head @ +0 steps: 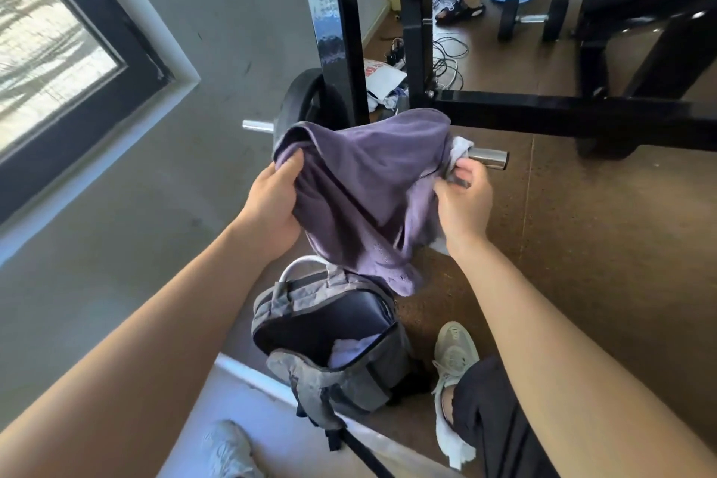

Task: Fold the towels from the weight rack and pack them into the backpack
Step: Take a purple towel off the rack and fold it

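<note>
Two bare hands hold one crumpled purple terry towel (368, 186) in the air, just above a grey fabric backpack (333, 326); the left hand (271, 202) has its grip closed on the upper left edge of the towel, thumb on top; the right hand (463, 202) pinches the right edge between thumb and fingers. A white cloth (459, 149) shows behind that hand, touching a chrome bar end (490, 157) of the black steel weight rack (419, 12); whether the hand also holds it, I cannot tell. The backpack stands open on the brown speckled floor (582, 225), with a pale folded cloth (349, 351) inside its dark lining. Small marks near the towel's lower hem are too faint to read; red letters on a white plastic bag (382, 76) at the rack's foot are cut off and not readable.
</note>
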Action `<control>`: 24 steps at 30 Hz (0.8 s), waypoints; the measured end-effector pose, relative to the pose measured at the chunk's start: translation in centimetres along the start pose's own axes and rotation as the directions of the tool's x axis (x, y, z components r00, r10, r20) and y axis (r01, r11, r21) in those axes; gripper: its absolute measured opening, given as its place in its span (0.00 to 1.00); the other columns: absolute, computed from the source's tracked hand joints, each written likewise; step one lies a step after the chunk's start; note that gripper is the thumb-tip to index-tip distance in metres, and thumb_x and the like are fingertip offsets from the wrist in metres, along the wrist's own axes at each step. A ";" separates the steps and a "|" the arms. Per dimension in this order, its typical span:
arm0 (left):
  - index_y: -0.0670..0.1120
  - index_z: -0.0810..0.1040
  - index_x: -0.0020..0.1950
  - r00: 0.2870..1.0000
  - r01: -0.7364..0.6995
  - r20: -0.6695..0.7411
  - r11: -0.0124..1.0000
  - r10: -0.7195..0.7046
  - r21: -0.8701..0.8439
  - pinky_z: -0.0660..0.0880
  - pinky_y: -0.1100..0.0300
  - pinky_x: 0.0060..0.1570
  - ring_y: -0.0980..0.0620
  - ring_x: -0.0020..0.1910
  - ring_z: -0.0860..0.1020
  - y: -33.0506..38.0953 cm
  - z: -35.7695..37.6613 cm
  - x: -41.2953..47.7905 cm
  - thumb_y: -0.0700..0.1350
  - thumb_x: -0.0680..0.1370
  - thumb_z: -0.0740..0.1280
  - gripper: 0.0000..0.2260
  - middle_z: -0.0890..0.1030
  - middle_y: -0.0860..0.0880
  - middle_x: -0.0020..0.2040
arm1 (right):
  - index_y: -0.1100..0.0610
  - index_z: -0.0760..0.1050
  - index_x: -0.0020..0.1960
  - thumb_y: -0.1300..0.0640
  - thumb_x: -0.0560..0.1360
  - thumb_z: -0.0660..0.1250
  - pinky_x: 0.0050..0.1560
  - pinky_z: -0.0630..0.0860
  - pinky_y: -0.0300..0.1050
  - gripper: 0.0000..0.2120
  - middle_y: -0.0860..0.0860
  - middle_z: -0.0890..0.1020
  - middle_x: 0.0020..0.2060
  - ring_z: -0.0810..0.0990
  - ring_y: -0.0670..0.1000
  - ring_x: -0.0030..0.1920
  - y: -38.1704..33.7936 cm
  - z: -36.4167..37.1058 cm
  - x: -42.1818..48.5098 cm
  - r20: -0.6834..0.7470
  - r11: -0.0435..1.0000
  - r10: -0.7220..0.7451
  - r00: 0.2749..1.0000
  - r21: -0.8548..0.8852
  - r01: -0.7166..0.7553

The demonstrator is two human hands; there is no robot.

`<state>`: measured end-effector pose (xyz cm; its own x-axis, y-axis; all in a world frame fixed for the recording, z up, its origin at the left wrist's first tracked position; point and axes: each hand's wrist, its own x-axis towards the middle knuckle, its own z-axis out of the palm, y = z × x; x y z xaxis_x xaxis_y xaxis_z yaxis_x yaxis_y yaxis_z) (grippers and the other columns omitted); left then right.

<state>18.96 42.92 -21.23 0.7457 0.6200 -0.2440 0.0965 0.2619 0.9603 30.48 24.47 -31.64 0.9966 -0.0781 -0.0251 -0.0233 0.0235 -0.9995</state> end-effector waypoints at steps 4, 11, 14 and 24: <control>0.47 0.80 0.49 0.983 0.030 -0.177 0.994 -0.049 -0.107 0.80 0.62 0.34 0.51 0.38 0.85 1.1 -0.8 -0.1 0.47 0.84 0.64 0.08 0.84 0.48 0.37 | 0.56 0.74 0.68 0.65 0.75 0.70 0.51 0.71 0.26 0.22 0.47 0.79 0.55 0.79 0.46 0.55 0.4 0.0 0.1 0.074 0.997 -0.055 0.996 -0.058 0.060; 0.47 0.80 0.48 0.989 0.146 0.023 0.988 -0.147 0.042 0.78 0.55 0.51 0.48 0.48 0.81 0.8 -3.1 -2.5 0.48 0.80 0.67 0.06 0.81 0.45 0.45 | 0.56 0.72 0.69 0.63 0.73 0.68 0.53 0.76 0.44 0.24 0.52 0.78 0.59 0.80 0.53 0.56 0.8 0.2 -0.6 0.029 0.975 -0.085 0.996 -0.202 0.089; 0.45 0.82 0.48 0.996 0.076 0.032 0.983 -0.082 0.169 0.80 0.57 0.46 0.49 0.44 0.82 0.3 -3.8 -4.7 0.47 0.82 0.67 0.07 0.82 0.45 0.43 | 0.57 0.74 0.63 0.60 0.72 0.69 0.47 0.75 0.42 0.19 0.54 0.76 0.53 0.80 0.52 0.50 -0.2 0.3 -2.7 0.032 0.961 -0.168 0.985 -0.220 0.171; 0.41 0.83 0.51 0.983 -0.040 0.184 0.975 0.000 0.218 0.82 0.54 0.48 0.45 0.48 0.85 -1.1 -8.7 -13.5 0.40 0.67 0.75 0.14 0.86 0.42 0.46 | 0.57 0.77 0.60 0.49 0.71 0.74 0.45 0.76 0.37 0.21 0.48 0.83 0.47 0.79 0.42 0.43 -5.6 1.0 -16.9 0.814 0.982 -0.172 0.555 0.094 0.167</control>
<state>3.06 40.75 -20.19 0.8540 0.4737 -0.2154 0.2080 0.0688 0.9757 13.89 26.65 -25.63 0.6215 0.7634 0.1758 0.1505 0.1039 -0.9831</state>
